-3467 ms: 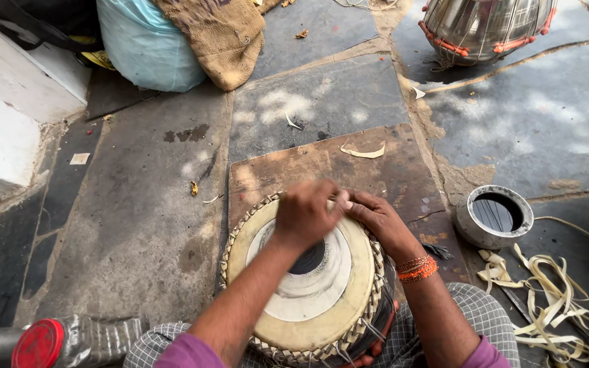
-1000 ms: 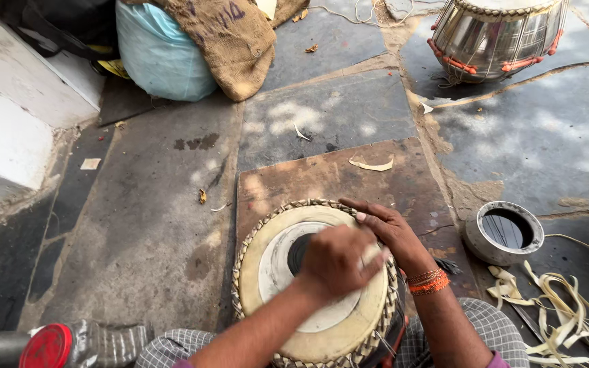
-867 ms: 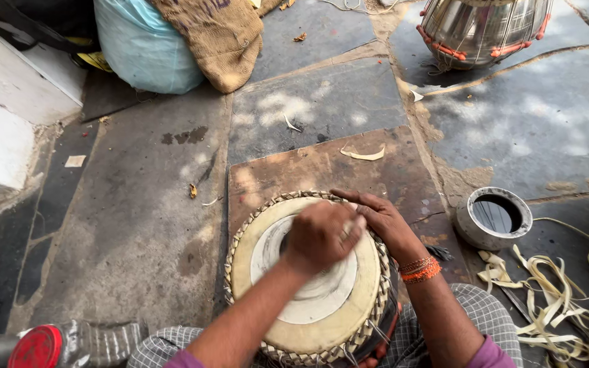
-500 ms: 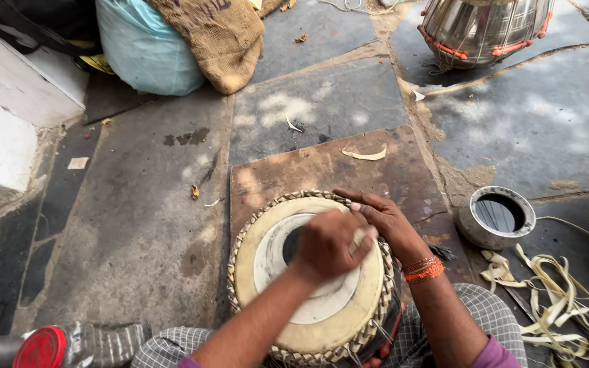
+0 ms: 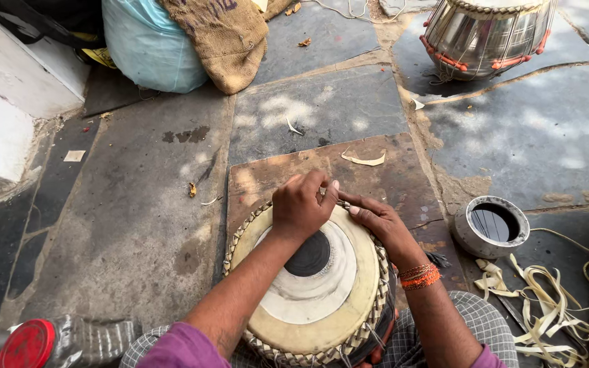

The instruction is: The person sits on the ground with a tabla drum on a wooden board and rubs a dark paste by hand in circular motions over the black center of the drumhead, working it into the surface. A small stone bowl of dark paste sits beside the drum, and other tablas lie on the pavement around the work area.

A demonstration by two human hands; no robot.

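Fingers of the left hand (image 5: pixel 301 204) curl shut at the far rim of the tabla drum (image 5: pixel 311 289) in the lap; what they pinch is hidden. Right hand (image 5: pixel 376 221) lies flat, open, alongside. Risk: a slip could scuff the drumhead's black centre patch (image 5: pixel 310 255).

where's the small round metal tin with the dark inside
In the head view the small round tin sits on the stone floor at the person's right, just beyond the right hand and the drum, above the pale strips.

floor: grey stone slabs (image 5: pixel 124 225) | white wall (image 5: pixel 1 109) left | dappled daylight
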